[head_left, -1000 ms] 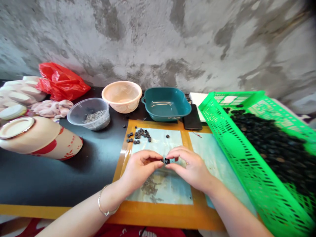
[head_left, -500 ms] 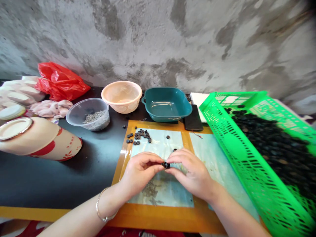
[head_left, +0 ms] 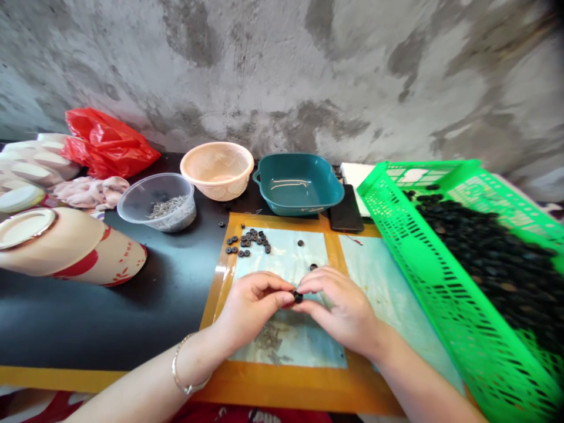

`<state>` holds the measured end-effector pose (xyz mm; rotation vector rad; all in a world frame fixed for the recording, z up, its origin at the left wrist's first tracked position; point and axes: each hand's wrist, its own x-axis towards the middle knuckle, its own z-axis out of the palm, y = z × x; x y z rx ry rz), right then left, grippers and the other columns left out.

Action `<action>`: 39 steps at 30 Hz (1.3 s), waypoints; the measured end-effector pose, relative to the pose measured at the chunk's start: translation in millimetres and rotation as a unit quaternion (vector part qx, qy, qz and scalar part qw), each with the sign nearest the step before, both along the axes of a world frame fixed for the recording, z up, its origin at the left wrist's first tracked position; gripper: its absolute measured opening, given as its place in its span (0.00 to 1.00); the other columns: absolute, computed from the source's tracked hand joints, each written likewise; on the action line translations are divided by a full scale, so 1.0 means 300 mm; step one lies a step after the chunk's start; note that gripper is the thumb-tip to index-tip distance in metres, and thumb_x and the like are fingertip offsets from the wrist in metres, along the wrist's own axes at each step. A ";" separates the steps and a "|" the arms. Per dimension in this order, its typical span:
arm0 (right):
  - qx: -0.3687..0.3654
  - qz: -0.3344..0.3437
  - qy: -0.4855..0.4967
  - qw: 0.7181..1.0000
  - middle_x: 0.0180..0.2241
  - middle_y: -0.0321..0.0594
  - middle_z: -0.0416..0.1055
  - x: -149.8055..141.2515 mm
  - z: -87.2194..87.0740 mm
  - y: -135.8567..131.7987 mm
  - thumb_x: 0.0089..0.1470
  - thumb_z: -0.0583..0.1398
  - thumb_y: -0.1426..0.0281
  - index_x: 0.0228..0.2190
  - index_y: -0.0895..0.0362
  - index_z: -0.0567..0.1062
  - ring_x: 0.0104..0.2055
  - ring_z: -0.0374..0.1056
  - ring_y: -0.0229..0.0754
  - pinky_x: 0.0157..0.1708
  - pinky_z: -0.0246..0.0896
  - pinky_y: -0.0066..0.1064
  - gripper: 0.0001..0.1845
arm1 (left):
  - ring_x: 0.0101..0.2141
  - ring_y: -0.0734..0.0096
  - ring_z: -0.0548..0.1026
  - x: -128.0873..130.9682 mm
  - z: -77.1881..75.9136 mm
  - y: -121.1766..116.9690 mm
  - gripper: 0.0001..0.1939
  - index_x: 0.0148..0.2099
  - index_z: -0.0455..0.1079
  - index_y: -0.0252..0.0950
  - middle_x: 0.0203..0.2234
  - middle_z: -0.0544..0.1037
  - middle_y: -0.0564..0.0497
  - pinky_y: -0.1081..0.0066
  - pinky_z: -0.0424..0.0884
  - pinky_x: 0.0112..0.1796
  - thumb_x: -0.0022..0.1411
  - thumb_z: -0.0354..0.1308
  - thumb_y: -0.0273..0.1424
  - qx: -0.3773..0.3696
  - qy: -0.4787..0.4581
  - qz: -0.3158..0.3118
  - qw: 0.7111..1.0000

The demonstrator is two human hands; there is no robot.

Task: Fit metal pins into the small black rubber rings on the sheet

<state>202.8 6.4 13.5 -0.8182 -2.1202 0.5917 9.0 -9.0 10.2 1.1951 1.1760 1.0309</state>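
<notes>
A small black round part (head_left: 298, 296) is pinched between the fingertips of both hands, over a pale blue sheet (head_left: 304, 346) taped to the table. My left hand (head_left: 255, 299) grips it from the left with thumb and forefinger; my right hand (head_left: 341, 302) closes on it from the right. The fingertips cover much of the part, so its details are hidden. Several black rings (head_left: 253, 238) with centre holes lie grouped on the sheet's far left. One black piece (head_left: 313, 267) rests just beyond my right fingers, another (head_left: 300, 242) farther back. Thin metal pins (head_left: 269, 343) lie near my left wrist.
At right stands a green basket (head_left: 423, 282) full of black parts. Along the back are a teal basin (head_left: 299, 205), a pink bowl (head_left: 217, 191), a clear bowl (head_left: 126, 214) with metal pins and a black phone-like slab (head_left: 346, 210). A cream tumbler (head_left: 83, 252) lies at left.
The fingers have shifted slightly around the small black part, which shows a bit differently between them. The black piece beyond my right hand is more exposed. The view has moved a little.
</notes>
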 end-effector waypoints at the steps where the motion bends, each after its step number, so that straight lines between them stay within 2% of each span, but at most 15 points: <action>1: -0.013 -0.016 0.001 1.000 0.31 0.37 0.76 -0.004 -0.002 -0.004 0.51 0.68 0.71 0.34 0.56 0.73 0.33 0.71 0.39 0.35 0.66 0.32 0.10 | 0.26 0.69 0.77 0.002 0.000 0.001 0.04 0.31 0.79 0.35 0.24 0.81 0.50 0.72 0.74 0.30 0.49 0.67 0.29 -0.026 -0.013 -0.002 1.000; 5: -0.093 -0.075 0.014 0.993 0.25 0.31 0.75 -0.026 -0.010 -0.022 0.48 0.69 0.70 0.31 0.55 0.75 0.24 0.69 0.35 0.26 0.63 0.25 0.09 | 0.22 0.72 0.76 0.008 -0.001 0.003 0.08 0.29 0.77 0.33 0.21 0.80 0.51 0.74 0.73 0.27 0.50 0.67 0.33 -0.118 -0.069 -0.006 0.991; 10: -0.157 -0.088 0.034 0.983 0.29 0.32 0.78 -0.045 -0.016 -0.033 0.50 0.67 0.73 0.32 0.53 0.77 0.30 0.73 0.36 0.33 0.67 0.26 0.05 | 0.20 0.74 0.75 0.013 -0.003 0.003 0.15 0.28 0.73 0.32 0.19 0.79 0.51 0.75 0.73 0.26 0.49 0.69 0.39 -0.173 -0.127 0.008 0.977; 16: -0.248 -0.069 0.061 0.964 0.32 0.35 0.79 -0.038 -0.015 -0.024 0.53 0.64 0.70 0.36 0.53 0.78 0.34 0.75 0.38 0.36 0.70 0.28 0.06 | 0.20 0.74 0.76 0.013 0.006 0.010 0.19 0.27 0.72 0.31 0.17 0.79 0.50 0.76 0.73 0.26 0.45 0.71 0.42 -0.211 -0.178 0.012 0.961; 23: -0.302 -0.074 0.054 0.949 0.30 0.36 0.77 -0.038 -0.022 -0.021 0.50 0.66 0.69 0.35 0.55 0.77 0.31 0.74 0.39 0.33 0.70 0.29 0.08 | 0.19 0.74 0.75 0.008 0.002 0.009 0.20 0.28 0.71 0.31 0.17 0.79 0.49 0.76 0.72 0.26 0.45 0.71 0.44 -0.240 -0.190 -0.024 0.952; 25: -0.295 -0.067 0.041 0.952 0.30 0.36 0.77 -0.037 -0.019 -0.020 0.50 0.66 0.69 0.38 0.54 0.77 0.31 0.74 0.39 0.33 0.70 0.29 0.10 | 0.20 0.75 0.75 0.005 -0.003 0.007 0.19 0.28 0.72 0.31 0.18 0.79 0.50 0.75 0.71 0.26 0.46 0.70 0.43 -0.234 -0.189 -0.031 0.953; 27: -0.257 -0.056 0.019 0.965 0.30 0.36 0.77 -0.035 -0.013 -0.016 0.52 0.65 0.69 0.40 0.53 0.77 0.31 0.73 0.40 0.34 0.69 0.31 0.12 | 0.20 0.76 0.74 0.002 -0.006 0.006 0.18 0.28 0.74 0.31 0.18 0.79 0.51 0.75 0.70 0.26 0.46 0.71 0.42 -0.221 -0.187 -0.031 0.957; 32: -0.106 0.015 0.002 0.994 0.33 0.39 0.76 -0.029 -0.013 -0.004 0.59 0.61 0.66 0.47 0.52 0.75 0.35 0.71 0.41 0.36 0.67 0.33 0.14 | 0.22 0.77 0.72 0.001 -0.007 0.007 0.16 0.26 0.75 0.31 0.20 0.78 0.52 0.74 0.68 0.29 0.44 0.72 0.39 -0.206 -0.208 -0.030 0.956; 35: -0.041 0.047 -0.007 0.998 0.31 0.40 0.74 -0.027 -0.026 0.001 0.62 0.58 0.65 0.53 0.53 0.71 0.33 0.68 0.41 0.36 0.65 0.35 0.18 | 0.22 0.77 0.72 0.003 -0.009 0.005 0.17 0.25 0.74 0.31 0.20 0.77 0.52 0.74 0.68 0.28 0.42 0.74 0.38 -0.223 -0.244 -0.032 0.943; 39: -0.010 0.067 -0.017 0.998 0.33 0.40 0.72 -0.024 -0.042 0.002 0.64 0.56 0.68 0.58 0.51 0.65 0.33 0.65 0.41 0.35 0.63 0.35 0.22 | 0.22 0.76 0.72 0.006 -0.018 0.001 0.17 0.25 0.73 0.31 0.20 0.76 0.53 0.74 0.68 0.28 0.43 0.74 0.38 -0.236 -0.283 -0.047 0.928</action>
